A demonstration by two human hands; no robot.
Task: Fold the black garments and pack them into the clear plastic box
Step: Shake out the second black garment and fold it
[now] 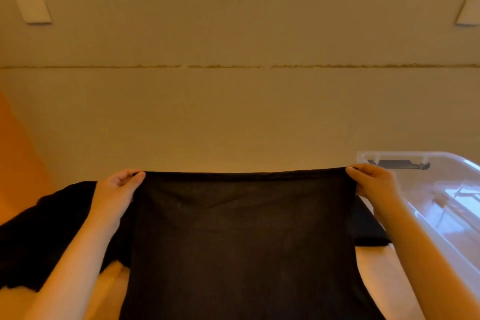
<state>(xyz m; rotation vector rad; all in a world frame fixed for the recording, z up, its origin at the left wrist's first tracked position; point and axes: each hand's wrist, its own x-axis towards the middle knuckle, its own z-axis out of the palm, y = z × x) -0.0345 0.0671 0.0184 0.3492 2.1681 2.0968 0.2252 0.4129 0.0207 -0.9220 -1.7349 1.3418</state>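
Observation:
A black garment [241, 236] hangs stretched flat in front of me, its top edge level across the middle of the view. My left hand [118, 189] pinches its upper left corner and my right hand [374, 182] pinches its upper right corner. The clear plastic box [441, 189] stands open at the right, just beyond my right hand. A folded black piece [368, 228] lies flat beside the box, partly hidden by the held cloth. More black fabric [46, 231] lies in a loose heap at the left, behind my left forearm.
A pale surface [376, 280] shows beneath the garments at the bottom. A plain beige wall [233, 112] fills the background, with a white plate [32, 6] at upper left and another white plate [468, 10] at upper right. An orange shape [18, 163] stands at the far left.

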